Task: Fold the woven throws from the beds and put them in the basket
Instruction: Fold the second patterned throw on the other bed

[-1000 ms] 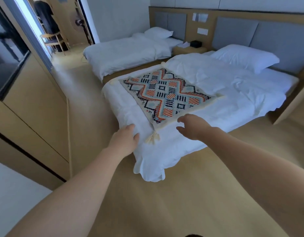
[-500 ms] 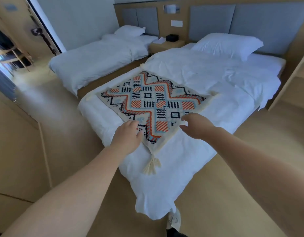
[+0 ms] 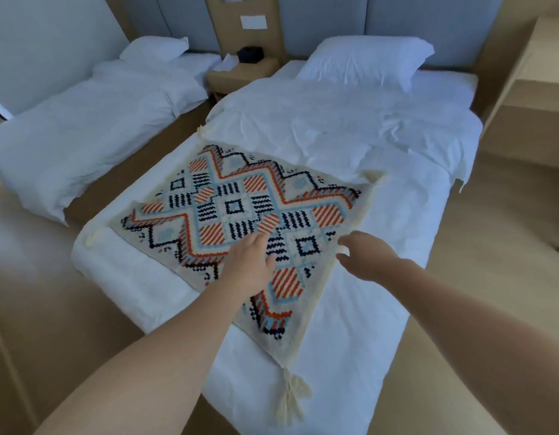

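Note:
A woven throw [image 3: 234, 208] with an orange, blue and black zigzag pattern lies flat and unfolded on the foot of the near bed [image 3: 350, 146], set diagonally. A cream tassel [image 3: 292, 400] hangs from its near corner over the bed's edge. My left hand [image 3: 250, 265] is stretched out over the throw's near middle, fingers straight, at or just above the cloth. My right hand [image 3: 363, 255] hovers by the throw's right edge, fingers loosely spread and holding nothing. No basket is in view.
A second bed [image 3: 83, 127] with white bedding and a pillow stands to the left, no throw visible on it. A wooden nightstand [image 3: 240, 73] with a black object sits between the beds. A wooden desk [image 3: 529, 98] is at the right. Wood floor surrounds the beds.
I have stepped closer to the near bed and the view has tilted down. Both hands have moved forward, from the throw's near corner to over its patterned part.

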The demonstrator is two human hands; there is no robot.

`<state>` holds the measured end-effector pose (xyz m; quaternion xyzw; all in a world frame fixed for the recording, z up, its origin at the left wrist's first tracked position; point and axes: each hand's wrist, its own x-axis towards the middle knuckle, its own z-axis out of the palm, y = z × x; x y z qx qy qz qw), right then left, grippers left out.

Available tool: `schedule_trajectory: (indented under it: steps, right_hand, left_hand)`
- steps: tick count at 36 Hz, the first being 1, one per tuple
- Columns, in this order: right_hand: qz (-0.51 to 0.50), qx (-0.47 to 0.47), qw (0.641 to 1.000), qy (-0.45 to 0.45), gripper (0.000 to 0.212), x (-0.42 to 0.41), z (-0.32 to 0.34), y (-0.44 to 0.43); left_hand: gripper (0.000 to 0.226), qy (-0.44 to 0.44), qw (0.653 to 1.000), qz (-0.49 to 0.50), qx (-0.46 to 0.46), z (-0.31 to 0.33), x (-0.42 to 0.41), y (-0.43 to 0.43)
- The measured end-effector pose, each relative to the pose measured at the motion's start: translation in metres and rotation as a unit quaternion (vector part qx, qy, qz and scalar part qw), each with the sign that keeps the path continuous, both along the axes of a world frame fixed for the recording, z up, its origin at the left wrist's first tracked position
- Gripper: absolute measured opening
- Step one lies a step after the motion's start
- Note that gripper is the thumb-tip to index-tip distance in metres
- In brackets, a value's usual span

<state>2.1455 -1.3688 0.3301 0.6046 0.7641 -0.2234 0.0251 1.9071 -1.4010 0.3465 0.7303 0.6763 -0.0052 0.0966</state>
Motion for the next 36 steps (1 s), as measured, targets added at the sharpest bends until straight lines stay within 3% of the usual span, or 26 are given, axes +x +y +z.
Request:
schedule_trajectory:
  steps: [11,20,28,36]
  right_hand:
    - [-0.145,-0.023,0.989,-0.01,0.041,-0.046,-0.049,0.073]
    - [-0.247,-0.08,0.964,-0.058,0.04,-0.126,-0.138,0.136]
    - [-0.281,-0.133,0.947,-0.082,0.065,-0.158,-0.242,0.18]
    - [-0.301,-0.101,0.94,-0.122,0.078,-0.15,-0.33,0.216]
  left_hand:
    - [0.054,0.013,0.989,-0.137,-0.055,-0.061,-0.037,0.143]
    - [0.057,0.045,0.962,-0.255,-0.085,-0.17,-0.105,0.263]
    - [0.063,0.07,0.946,-0.285,-0.137,-0.275,-0.103,0.324]
    - [0.067,0.034,0.944,-0.314,-0.092,-0.374,-0.061,0.371]
